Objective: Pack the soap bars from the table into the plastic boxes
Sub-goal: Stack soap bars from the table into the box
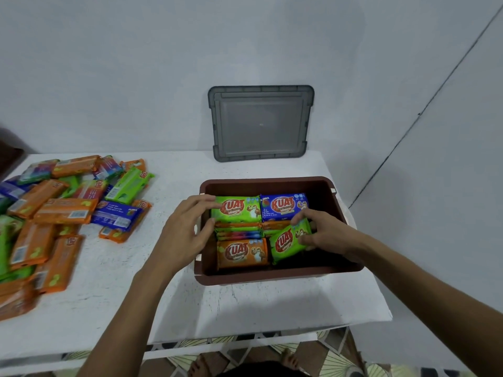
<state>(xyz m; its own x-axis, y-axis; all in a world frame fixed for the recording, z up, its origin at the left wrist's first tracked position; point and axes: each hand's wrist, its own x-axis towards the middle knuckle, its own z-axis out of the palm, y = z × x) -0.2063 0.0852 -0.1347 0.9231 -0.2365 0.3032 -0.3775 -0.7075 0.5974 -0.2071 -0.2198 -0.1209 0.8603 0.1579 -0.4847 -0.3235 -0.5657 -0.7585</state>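
On the white table point(245, 308), in the head view, a brown plastic box point(272, 277) is seen standing open near the right end, just in front of the person. Soap bars in wrappers are stacked inside it. At the back left a rear green bar point(239, 210) lies flat on top of a stack, and a blue bar point(283, 206) lies just beside it on the right. At the front left an orange bar point(242, 253) lies face up.

The left hand point(187, 227) is reached over the left wall of the box. Its fingers are slightly spread and curved, and the left end of the rear green bar is taken between forefinger and thumb.

The right hand point(324, 232) is lowered into the right side of the box. A tilted green bar point(285, 242) is pinched at its right end between the thumb and the curled fingers. This bar is held askew over the front right corner, its left end lower and touching the orange bar.

Well apart on the left of the table, a loose pile of soap bars point(54, 213) is spread out, mostly orange, with some green and blue among them. Behind the box a grey lid point(261, 123) is propped upright against the wall point(136, 63). Below the table edge, patterned floor tiles point(340, 360) can be made out.
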